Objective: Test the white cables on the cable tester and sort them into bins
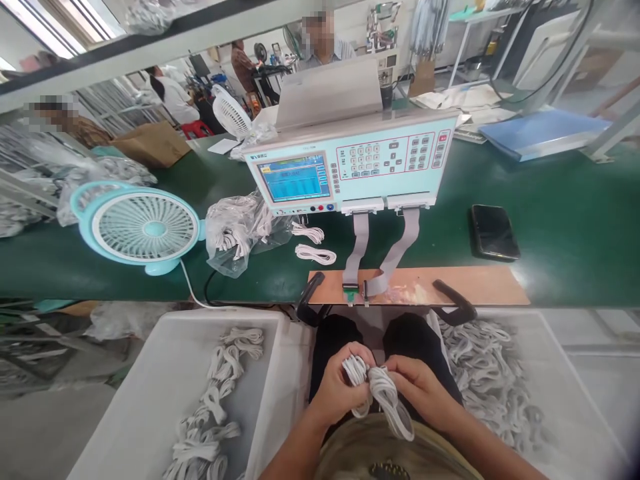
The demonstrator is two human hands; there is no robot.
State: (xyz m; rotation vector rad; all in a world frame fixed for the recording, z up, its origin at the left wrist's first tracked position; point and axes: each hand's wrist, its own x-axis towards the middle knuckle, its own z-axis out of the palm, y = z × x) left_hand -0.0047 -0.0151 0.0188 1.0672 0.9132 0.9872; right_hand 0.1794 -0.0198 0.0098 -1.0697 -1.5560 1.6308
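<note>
Over my lap, my left hand (345, 380) is closed around a coiled white cable (356, 371). Close beside it, my right hand (415, 383) pinches a second coiled cable (387, 393), whose loops hang down toward my body. The two coils meet between my hands. In front of my knees, two grey ribbon cables (395, 257) run from the tester (350, 163) with a lit screen down to small connectors (351, 293) at the table edge. The fingertips under the coils are partly hidden.
White bins stand on both sides: the left bin (280, 333) and right bin (555, 347) hold cable coils. On the green table (575, 267) are a blue fan (155, 230), bagged cables (233, 233), two loose coils (315, 254), a phone (495, 231) and a blue folder (545, 133). People sit beyond.
</note>
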